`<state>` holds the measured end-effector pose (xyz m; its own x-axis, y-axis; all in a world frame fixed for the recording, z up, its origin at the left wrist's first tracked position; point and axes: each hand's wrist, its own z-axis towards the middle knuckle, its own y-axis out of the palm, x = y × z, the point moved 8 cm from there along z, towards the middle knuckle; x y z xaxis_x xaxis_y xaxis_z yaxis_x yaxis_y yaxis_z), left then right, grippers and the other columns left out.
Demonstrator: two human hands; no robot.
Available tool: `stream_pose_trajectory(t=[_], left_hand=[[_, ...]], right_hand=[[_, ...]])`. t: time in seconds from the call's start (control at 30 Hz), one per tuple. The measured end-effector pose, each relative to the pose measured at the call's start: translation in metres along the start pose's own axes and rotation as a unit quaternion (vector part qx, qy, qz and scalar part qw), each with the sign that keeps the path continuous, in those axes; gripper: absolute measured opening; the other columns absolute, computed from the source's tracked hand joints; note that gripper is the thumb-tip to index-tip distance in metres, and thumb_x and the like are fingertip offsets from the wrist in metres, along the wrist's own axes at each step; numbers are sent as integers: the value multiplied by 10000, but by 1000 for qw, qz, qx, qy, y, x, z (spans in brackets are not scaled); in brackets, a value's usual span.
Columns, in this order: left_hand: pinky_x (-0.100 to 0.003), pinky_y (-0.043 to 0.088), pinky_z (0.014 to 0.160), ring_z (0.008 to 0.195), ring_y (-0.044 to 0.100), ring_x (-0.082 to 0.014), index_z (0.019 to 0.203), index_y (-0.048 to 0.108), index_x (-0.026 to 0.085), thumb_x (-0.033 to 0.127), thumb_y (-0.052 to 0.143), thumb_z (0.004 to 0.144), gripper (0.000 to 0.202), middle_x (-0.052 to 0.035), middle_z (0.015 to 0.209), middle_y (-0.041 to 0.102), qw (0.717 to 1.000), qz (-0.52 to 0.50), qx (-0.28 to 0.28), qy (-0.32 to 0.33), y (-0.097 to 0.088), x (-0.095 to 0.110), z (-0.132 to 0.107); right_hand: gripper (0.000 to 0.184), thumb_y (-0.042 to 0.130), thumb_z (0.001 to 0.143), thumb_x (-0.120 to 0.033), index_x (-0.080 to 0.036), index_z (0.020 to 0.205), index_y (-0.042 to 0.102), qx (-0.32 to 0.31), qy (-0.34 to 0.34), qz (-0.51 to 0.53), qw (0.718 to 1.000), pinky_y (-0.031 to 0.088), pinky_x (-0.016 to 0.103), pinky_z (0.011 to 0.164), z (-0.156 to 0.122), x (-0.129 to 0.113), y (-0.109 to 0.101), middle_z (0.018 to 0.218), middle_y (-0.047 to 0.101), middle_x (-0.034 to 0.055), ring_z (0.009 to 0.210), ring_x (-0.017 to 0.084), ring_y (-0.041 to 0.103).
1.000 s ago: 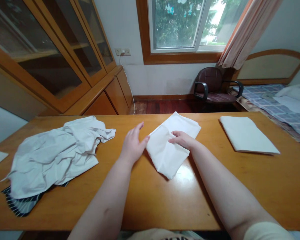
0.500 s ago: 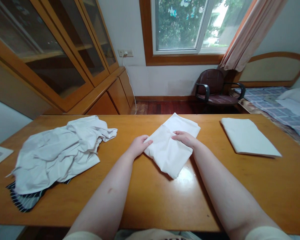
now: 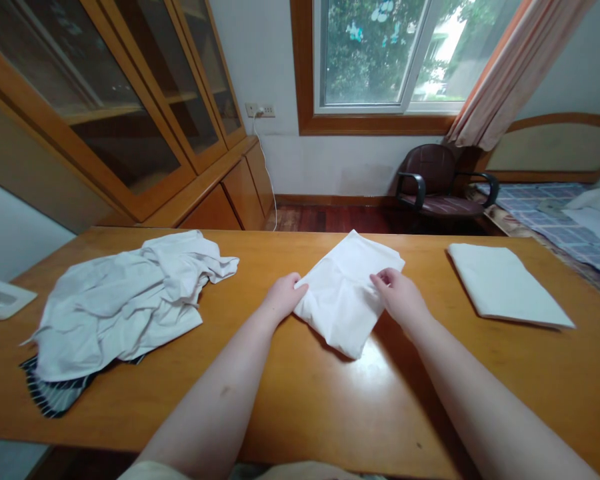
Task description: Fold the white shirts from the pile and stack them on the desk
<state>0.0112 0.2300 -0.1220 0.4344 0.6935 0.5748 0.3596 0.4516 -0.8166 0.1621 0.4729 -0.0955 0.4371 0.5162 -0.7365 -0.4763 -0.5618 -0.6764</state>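
Observation:
A folded white cloth [image 3: 340, 300] lies slantwise on the wooden table in front of me, lightly creased, with one corner pointing toward the window. My left hand [image 3: 284, 297] is closed on its left corner, thumb on top and fingers beneath. On the opposite side, my right hand [image 3: 400, 293] has its thumb and fingers drawn together at the cloth's right edge; the exact grip at the fingertips is partly hidden. To the right lies a neatly folded white cloth stack [image 3: 510, 283], apart from both hands.
A rumpled heap of white clothing [image 3: 125, 300] covers the table's left part, with a dark striped cloth [image 3: 55, 393] poking out below. A white plastic object [image 3: 3, 298] sits at the left edge. Beyond the table are a glass-door cabinet [image 3: 200, 163], an armchair [image 3: 437, 180] and a bed [image 3: 550, 213].
My right hand has shifted right along the cloth, from near its middle to its right edge. The upper flap lies flatter. My left hand keeps its corner; the view has moved slightly.

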Motion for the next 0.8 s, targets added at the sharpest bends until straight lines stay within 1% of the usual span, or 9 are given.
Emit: stream_pose_trajectory(t=[0.07, 0.13, 0.2, 0.3, 0.4, 0.5, 0.6, 0.7, 0.8], left_hand=[[-259, 340, 566, 671, 539, -174, 748, 569, 196, 345, 460, 789, 189, -28, 740, 621, 999, 22, 5, -25, -1, 1, -3], [-264, 347, 568, 682, 553, -183, 739, 572, 189, 332, 452, 792, 194, -49, 764, 637, 998, 41, -2, -48, -1, 2, -6], [-269, 357, 571, 696, 574, -193, 715, 579, 179, 323, 459, 784, 200, -69, 779, 652, 996, 47, -27, -68, 1, 4, -11], [-267, 375, 565, 711, 608, -206, 678, 602, 172, 342, 470, 781, 238, -77, 769, 675, 989, -16, -112, -98, 12, 5, -20], [-270, 395, 565, 719, 629, -218, 666, 626, 175, 482, 450, 810, 381, -75, 752, 689, 976, -88, -166, -111, 18, 9, -29], [-271, 381, 555, 676, 612, -207, 681, 615, 188, 561, 442, 811, 431, -62, 702, 666, 991, -38, -85, -97, 7, 10, -26], [-251, 385, 574, 663, 596, -167, 901, 600, 200, 483, 474, 834, 316, -24, 724, 649, 998, -57, 11, -26, 1, 18, -17], [-235, 398, 598, 671, 602, -147, 1084, 508, 204, 347, 510, 840, 283, 0, 747, 647, 993, -114, 30, 3, 7, 20, -9], [-240, 392, 589, 681, 616, -161, 1097, 471, 206, 233, 451, 864, 234, -9, 733, 650, 997, -69, 34, -29, 9, 17, -7]], right_hand=[[392, 566, 739, -568, -192, 850, 592, -22, 8, -115, 993, 355, 294, 546, -18, 0, 2, 742, 648, 89, 661, 220, 585], [454, 545, 745, -616, -179, 852, 605, -37, 33, -169, 984, 350, 302, 544, -30, 5, 2, 770, 659, 131, 691, 250, 606], [464, 541, 740, -638, -182, 786, 619, -92, 41, -165, 981, 357, 302, 544, -35, 11, 10, 763, 664, 143, 697, 259, 618], [368, 611, 714, -556, -191, 761, 614, -157, 35, -112, 981, 378, 287, 560, -34, 19, 22, 796, 679, 118, 717, 242, 625], [263, 630, 706, -435, -188, 783, 578, -100, 36, -87, 991, 378, 267, 560, -28, 23, 15, 802, 674, 82, 697, 207, 608], [245, 579, 747, -429, -193, 809, 562, -43, 20, -43, 998, 378, 258, 558, -27, 20, 10, 764, 658, 54, 660, 180, 586], [295, 516, 795, -474, -188, 830, 578, -41, 12, 0, 999, 389, 259, 574, -27, 19, 15, 792, 662, 60, 688, 184, 589], [325, 466, 826, -476, -185, 753, 591, -51, 18, -40, 998, 370, 264, 574, -21, 25, 20, 748, 652, 68, 685, 190, 579], [344, 442, 842, -469, -190, 703, 587, -50, 4, -60, 997, 346, 259, 561, -12, 27, 22, 698, 636, 58, 655, 178, 561]])
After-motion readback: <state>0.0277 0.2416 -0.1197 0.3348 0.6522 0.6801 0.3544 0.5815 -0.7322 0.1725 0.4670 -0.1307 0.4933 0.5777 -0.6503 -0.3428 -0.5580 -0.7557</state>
